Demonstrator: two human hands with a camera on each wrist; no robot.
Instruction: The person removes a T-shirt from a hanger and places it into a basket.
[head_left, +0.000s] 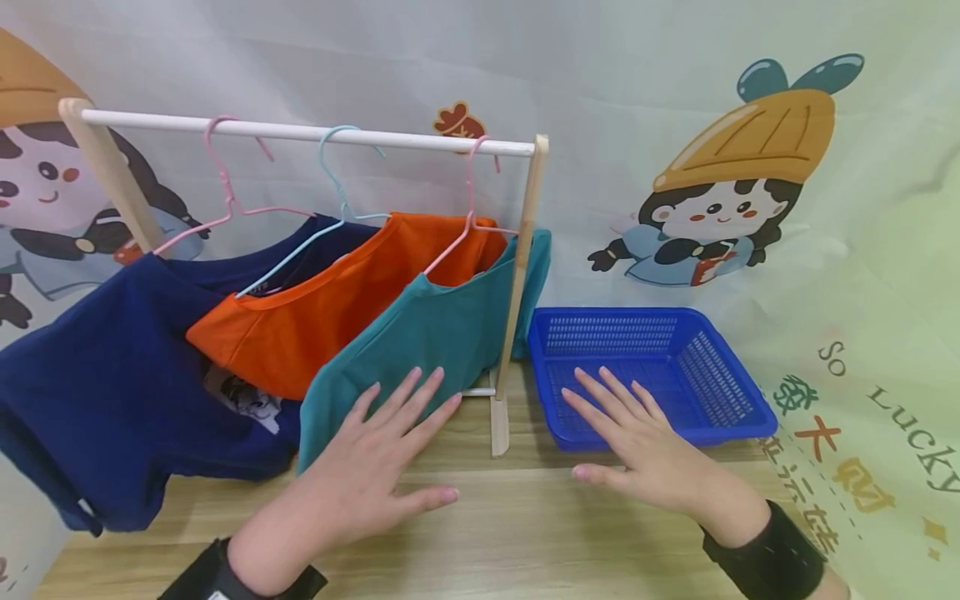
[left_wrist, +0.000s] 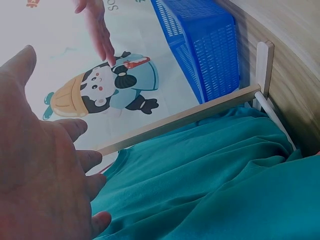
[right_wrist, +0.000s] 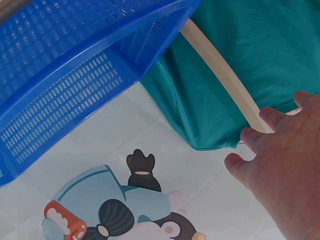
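My left hand (head_left: 375,467) is held out with spread fingers in front of the teal shirt (head_left: 405,342), holding nothing. The right hand (head_left: 637,437), fingers also extended, hovers before the blue plastic basket (head_left: 731,367), whose bottom shows bare. On the small rack hang three shirts: the teal one on a pink hanger (head_left: 470,179), an orange shirt (head_left: 300,333) on a light blue hanger (head_left: 324,158), and a navy shirt (head_left: 82,375) on another pink hanger (head_left: 225,179). In the left wrist view the left palm (left_wrist: 40,170) is beside the teal cloth (left_wrist: 200,175).
The rack has a white rail (head_left: 420,140) and wooden posts (head_left: 521,275), with a foot (head_left: 499,427) on the wood-grain table (head_left: 495,533). Behind it hangs a pale cloth backdrop (head_left: 600,75) with printed cartoon figures. The basket stands right of the rack.
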